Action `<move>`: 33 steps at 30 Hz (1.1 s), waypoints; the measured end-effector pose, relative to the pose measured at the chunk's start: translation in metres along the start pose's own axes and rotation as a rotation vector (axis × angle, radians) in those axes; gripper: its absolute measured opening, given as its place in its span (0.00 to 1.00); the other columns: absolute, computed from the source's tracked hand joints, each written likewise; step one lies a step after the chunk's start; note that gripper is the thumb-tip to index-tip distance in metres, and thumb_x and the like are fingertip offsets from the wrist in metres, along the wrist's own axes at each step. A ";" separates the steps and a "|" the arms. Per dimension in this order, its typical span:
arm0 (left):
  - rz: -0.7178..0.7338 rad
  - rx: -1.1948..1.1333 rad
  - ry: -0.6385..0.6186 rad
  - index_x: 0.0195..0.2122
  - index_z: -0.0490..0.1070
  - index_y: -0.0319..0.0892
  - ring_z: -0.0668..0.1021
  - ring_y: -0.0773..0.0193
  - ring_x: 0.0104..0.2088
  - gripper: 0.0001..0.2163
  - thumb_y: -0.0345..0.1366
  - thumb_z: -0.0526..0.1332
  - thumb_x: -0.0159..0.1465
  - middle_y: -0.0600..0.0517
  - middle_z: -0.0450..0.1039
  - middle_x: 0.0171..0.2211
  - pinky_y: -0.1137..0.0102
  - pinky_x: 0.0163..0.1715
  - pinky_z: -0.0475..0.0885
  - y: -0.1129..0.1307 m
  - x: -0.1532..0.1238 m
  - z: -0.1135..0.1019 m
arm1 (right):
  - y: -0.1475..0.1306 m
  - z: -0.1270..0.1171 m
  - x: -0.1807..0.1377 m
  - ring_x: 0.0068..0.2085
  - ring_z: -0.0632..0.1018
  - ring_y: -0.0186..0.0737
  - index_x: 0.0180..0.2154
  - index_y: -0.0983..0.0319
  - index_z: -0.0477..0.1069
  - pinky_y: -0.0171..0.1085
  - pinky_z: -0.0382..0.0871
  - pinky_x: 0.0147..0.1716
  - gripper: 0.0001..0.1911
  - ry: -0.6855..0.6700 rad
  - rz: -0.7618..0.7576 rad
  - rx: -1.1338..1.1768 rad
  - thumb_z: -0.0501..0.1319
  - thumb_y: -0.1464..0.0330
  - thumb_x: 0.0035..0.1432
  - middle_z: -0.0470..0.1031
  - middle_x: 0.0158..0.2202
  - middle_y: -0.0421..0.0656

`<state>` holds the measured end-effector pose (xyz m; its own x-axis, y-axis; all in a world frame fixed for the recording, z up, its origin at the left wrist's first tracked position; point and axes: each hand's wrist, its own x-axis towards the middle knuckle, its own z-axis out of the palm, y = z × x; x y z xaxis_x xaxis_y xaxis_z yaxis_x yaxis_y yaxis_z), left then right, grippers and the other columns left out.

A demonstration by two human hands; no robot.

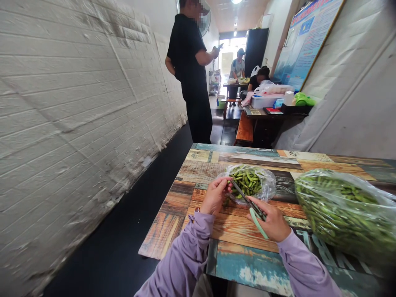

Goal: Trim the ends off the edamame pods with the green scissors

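My left hand [215, 194] pinches a green bean pod at the edge of a small clear bag of green pods [251, 181] lying open on the patterned wooden table [216, 235]. My right hand [272, 222] grips scissors [252, 208] with pale green handles; the dark blades point up-left toward the pod in my left fingers. Both arms wear lilac sleeves.
A big clear bag full of green pods [346, 210] lies at the table's right. A person in black [192, 70] stands just past the table in the dark-floored aisle. Further back are a bench [245, 128], a cluttered table [272, 108] and two more people. A white brick wall runs along the left.
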<state>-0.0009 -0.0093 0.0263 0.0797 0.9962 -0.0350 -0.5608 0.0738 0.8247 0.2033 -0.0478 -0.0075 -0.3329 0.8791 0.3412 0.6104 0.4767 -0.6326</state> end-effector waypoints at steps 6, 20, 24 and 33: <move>0.040 0.004 0.029 0.33 0.74 0.37 0.71 0.73 0.24 0.13 0.37 0.70 0.48 0.54 0.71 0.26 0.76 0.29 0.65 0.000 0.000 0.003 | 0.001 0.000 -0.001 0.47 0.77 0.44 0.53 0.59 0.68 0.39 0.73 0.47 0.25 0.019 -0.066 -0.088 0.60 0.60 0.54 0.75 0.49 0.45; 0.120 0.329 -0.046 0.29 0.77 0.36 0.71 0.67 0.30 0.11 0.40 0.68 0.50 0.51 0.73 0.27 0.72 0.34 0.65 -0.001 -0.001 0.001 | 0.004 0.000 0.000 0.46 0.78 0.43 0.53 0.57 0.68 0.39 0.74 0.46 0.24 0.059 -0.063 -0.110 0.60 0.60 0.55 0.76 0.48 0.44; 0.192 0.418 -0.052 0.27 0.76 0.37 0.70 0.67 0.30 0.10 0.40 0.67 0.52 0.52 0.71 0.26 0.73 0.33 0.63 -0.001 0.000 -0.001 | 0.002 -0.001 0.000 0.47 0.78 0.43 0.54 0.56 0.67 0.40 0.73 0.46 0.24 0.083 -0.081 -0.149 0.60 0.61 0.55 0.75 0.49 0.44; 0.165 0.499 -0.131 0.28 0.75 0.37 0.72 0.64 0.32 0.13 0.43 0.66 0.53 0.49 0.72 0.28 0.70 0.35 0.66 -0.007 0.002 -0.005 | 0.005 0.000 0.001 0.44 0.78 0.43 0.54 0.57 0.66 0.39 0.74 0.44 0.25 0.061 -0.084 -0.143 0.61 0.61 0.54 0.76 0.47 0.45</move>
<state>-0.0008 -0.0077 0.0180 0.1439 0.9763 0.1619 -0.1178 -0.1456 0.9823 0.2061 -0.0449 -0.0102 -0.3455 0.8323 0.4335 0.6794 0.5405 -0.4963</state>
